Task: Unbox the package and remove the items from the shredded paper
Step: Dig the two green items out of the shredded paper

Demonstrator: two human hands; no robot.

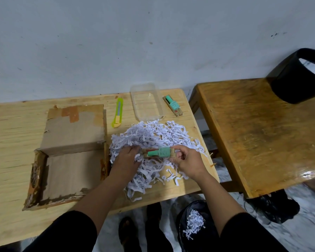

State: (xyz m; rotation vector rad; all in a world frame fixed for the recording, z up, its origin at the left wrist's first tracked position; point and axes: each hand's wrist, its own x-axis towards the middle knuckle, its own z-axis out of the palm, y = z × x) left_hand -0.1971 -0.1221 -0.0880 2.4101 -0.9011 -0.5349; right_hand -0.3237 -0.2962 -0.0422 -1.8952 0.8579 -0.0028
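A heap of white shredded paper (153, 137) lies on the wooden table (11, 124), right of the opened cardboard box (71, 160), whose inside looks empty. My right hand (187, 160) grips a mint-green bottle with a small tan carton (160, 152) just above the shreds. My left hand (125, 159) touches the left end of that bottle and carton, fingers partly buried in paper. A second mint-green bottle on a tan carton (173, 105) lies at the table's far right corner.
A yellow-green utility knife (117, 113) and a clear plastic container (146, 100) lie behind the shreds. A darker wooden table (262, 128) with a black bin (296, 77) stands to the right. A dark bin with shreds (193, 224) sits on the floor below.
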